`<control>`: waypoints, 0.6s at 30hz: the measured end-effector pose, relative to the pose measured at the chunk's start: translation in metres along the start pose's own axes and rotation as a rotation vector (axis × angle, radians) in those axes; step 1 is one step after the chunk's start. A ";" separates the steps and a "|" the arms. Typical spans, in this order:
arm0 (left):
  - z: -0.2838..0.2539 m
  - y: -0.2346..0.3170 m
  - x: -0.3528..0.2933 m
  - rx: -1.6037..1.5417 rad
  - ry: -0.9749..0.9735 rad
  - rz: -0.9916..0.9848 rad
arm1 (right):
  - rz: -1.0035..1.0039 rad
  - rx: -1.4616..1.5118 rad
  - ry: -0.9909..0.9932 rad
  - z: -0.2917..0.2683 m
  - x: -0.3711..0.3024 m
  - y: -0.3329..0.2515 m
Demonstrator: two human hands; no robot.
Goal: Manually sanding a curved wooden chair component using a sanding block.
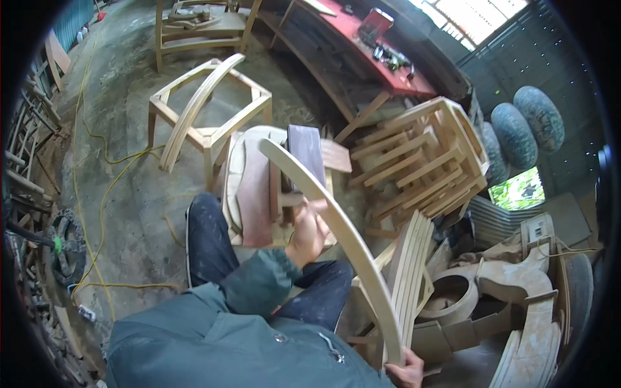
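A long, pale, curved wooden slat (343, 226) slants across in front of me, its far end raised over the work stand. My left hand (308, 234) is closed at the slat's inner edge near its middle, some fingertips hidden against it. At the near end, low on the right, my right hand (406, 371) grips the slat. Beyond my left hand stands a work stand with a padded top, a reddish-brown board (254, 194) and a dark flat block (306, 152).
Ahead on the left, a stool-like wooden frame (249, 115) carries curved slats (194, 119). Stacked wooden frames (427, 161) and bundled curved slats (411, 271) stand on the right. A yellow cord (103, 242) runs over the floor. A red-topped bench (362, 42) holds tools.
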State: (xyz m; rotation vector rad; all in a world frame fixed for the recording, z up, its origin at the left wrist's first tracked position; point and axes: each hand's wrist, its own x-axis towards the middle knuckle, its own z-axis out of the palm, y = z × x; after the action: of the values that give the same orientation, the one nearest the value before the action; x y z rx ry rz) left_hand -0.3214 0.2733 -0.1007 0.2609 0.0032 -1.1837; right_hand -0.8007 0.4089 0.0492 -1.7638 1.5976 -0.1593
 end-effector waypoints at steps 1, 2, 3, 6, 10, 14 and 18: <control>0.023 0.012 -0.017 -0.089 0.030 -0.067 | 0.090 0.208 -0.117 0.029 -0.002 0.006; 0.048 0.032 -0.035 -0.180 0.064 -0.100 | 0.162 0.404 -0.253 0.052 0.009 0.000; 0.030 0.030 -0.034 -0.067 0.088 -0.003 | 0.160 0.414 -0.294 0.058 0.014 0.018; 0.025 0.040 -0.031 0.103 -0.014 0.093 | 0.207 0.524 -0.403 0.081 0.049 0.030; 0.022 0.085 -0.035 0.315 -0.092 0.289 | 0.229 0.611 -0.598 0.085 0.035 0.194; 0.029 0.108 -0.043 0.447 -0.089 0.428 | 0.278 0.659 -0.790 0.105 0.068 0.252; 0.033 0.115 -0.052 0.608 -0.075 0.498 | 0.329 0.633 -0.896 0.103 0.108 0.239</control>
State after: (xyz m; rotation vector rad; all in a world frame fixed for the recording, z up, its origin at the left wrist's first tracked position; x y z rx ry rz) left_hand -0.2406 0.3544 -0.0386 0.7073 -0.4689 -0.6703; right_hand -0.9143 0.3673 -0.2052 -0.8535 0.9794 0.2373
